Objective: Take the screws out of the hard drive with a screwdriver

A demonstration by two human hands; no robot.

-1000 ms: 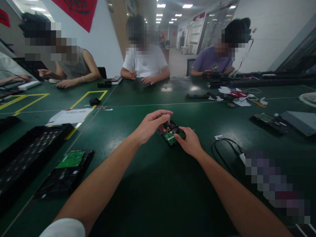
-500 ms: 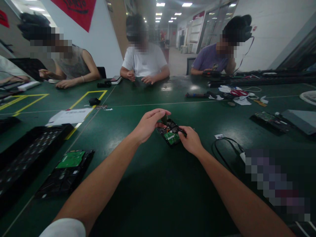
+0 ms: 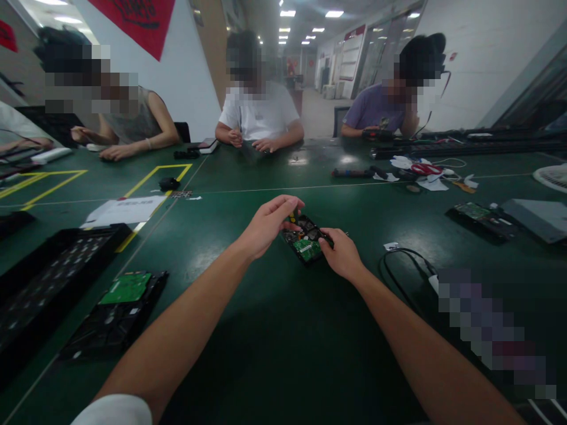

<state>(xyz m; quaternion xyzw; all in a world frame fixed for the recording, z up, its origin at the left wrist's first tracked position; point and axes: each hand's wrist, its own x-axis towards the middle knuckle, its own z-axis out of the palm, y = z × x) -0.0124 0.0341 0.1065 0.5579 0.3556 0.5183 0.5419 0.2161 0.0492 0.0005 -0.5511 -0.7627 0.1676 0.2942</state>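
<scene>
tray left on table, box far right; device between left hand and right hand

Appears to be electronics workshop in office-type bldg. Identifiable by: large green worktable w/ yellow-line zones, L side; PCB unit, ctr.; second unit, lower L; seated co-workers at far edge, upper frame; corridor w/ ceiling lights, upper ctr.; red wall banner, upper L.

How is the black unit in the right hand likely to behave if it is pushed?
The black unit looks stiff, given its straight-edged case. Being flat and blocky, it would probably slide rather than roll. Its exposed green circuit board may be fragile.
</scene>
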